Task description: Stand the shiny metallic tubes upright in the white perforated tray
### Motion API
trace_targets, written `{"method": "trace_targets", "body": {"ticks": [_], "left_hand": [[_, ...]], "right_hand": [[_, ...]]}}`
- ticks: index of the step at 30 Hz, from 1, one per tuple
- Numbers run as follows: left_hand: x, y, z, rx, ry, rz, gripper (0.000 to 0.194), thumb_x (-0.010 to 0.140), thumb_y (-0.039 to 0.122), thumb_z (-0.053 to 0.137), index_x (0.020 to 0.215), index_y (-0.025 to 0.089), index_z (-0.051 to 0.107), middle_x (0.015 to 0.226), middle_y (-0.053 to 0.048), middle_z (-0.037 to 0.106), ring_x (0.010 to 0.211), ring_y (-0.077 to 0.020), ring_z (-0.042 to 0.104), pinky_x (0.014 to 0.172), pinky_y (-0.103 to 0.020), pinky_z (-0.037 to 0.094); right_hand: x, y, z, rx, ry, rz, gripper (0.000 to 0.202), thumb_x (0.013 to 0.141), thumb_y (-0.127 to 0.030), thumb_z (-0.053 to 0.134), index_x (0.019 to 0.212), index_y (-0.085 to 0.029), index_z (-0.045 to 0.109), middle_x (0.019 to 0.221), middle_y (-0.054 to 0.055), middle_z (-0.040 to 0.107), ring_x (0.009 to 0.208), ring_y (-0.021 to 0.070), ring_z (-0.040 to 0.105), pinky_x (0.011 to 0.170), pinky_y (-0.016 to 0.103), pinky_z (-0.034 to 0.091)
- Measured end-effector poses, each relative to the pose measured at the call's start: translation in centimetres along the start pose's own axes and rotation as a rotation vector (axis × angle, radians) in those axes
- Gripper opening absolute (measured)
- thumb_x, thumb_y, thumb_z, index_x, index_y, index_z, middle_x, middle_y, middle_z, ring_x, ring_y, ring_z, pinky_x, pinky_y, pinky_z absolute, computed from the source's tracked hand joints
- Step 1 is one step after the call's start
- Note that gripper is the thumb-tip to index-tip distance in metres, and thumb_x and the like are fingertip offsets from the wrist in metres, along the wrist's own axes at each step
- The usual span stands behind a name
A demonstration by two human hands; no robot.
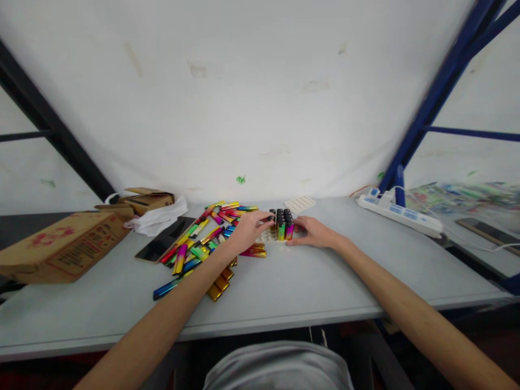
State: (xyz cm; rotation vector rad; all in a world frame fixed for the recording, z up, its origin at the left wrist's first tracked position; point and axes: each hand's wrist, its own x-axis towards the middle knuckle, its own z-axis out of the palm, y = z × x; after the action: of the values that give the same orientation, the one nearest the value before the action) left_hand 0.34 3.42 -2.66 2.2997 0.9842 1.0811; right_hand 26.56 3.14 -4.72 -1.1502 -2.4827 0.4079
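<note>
Rainbow-metallic lighters [283, 223], black caps, upright, clustered

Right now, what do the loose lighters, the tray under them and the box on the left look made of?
Loose lighters: shiny, rainbow and gold, mirror-like glints, so probably metallised or foil-wrapped shells; metal or plastic beneath, cannot tell. Upright lighters between the left hand and right hand have black tops, likely plastic. Tray: white, matte, gridded, looks like moulded plastic. Box: brown matte corrugated cardboard, red print.
</note>
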Motion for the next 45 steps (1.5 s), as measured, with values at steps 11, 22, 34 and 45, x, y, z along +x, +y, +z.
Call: {"method": "trace_targets", "body": {"ticks": [11,22,34,45], "left_hand": [[0.3,-0.7,0.8,0.148,-0.026,0.109,0.037,0.093,0.025,0.062,0.13,0.028,0.067,0.088,-0.005,0.073,0.078,-0.021,0.067,0.08,-0.03,0.049],[0.0,-0.3,-4.8,0.478,0.109,-0.09,0.021,0.093,0.029,0.058,0.107,0.022,0.072,0.082,-0.007,0.073,0.075,-0.0217,0.066,0.075,-0.028,0.047],[-3.1,-5.7,-14.7,0.857,-0.299,-0.755,0.02,0.077,0.036,0.068,0.084,0.018,0.075,0.091,-0.011,0.078,0.085,-0.0264,0.072,0.069,-0.027,0.047],[-2.8,-4.6,-12.1,0.88,-0.315,-0.656,0.019,0.08,0.03,0.061,0.086,0.016,0.072,0.087,-0.016,0.076,0.082,-0.0299,0.071,0.072,-0.033,0.05]], "right_hand": [[0.0,0.1,0.0,0.012,-0.002,0.011,0.063,0.082,-0.064,0.072,0.121,-0.014,0.068,0.099,0.01,0.07,0.082,0.0231,0.06,0.076,0.032,0.045],[0.0,0.3,0.1,-0.017,-0.009,0.016,0.066,0.081,-0.067,0.071,0.12,-0.013,0.069,0.095,0.011,0.069,0.081,0.0236,0.059,0.074,0.033,0.044],[0.0,0.1,0.0,-0.004,-0.012,0.021,0.067,0.08,-0.068,0.072,0.119,-0.013,0.069,0.092,0.009,0.067,0.079,0.0224,0.058,0.071,0.031,0.043],[0.0,-0.1,-0.1,-0.005,-0.017,0.039,0.07,0.081,-0.068,0.071,0.122,-0.012,0.068,0.098,0.011,0.069,0.081,0.0232,0.059,0.072,0.032,0.045]]}}
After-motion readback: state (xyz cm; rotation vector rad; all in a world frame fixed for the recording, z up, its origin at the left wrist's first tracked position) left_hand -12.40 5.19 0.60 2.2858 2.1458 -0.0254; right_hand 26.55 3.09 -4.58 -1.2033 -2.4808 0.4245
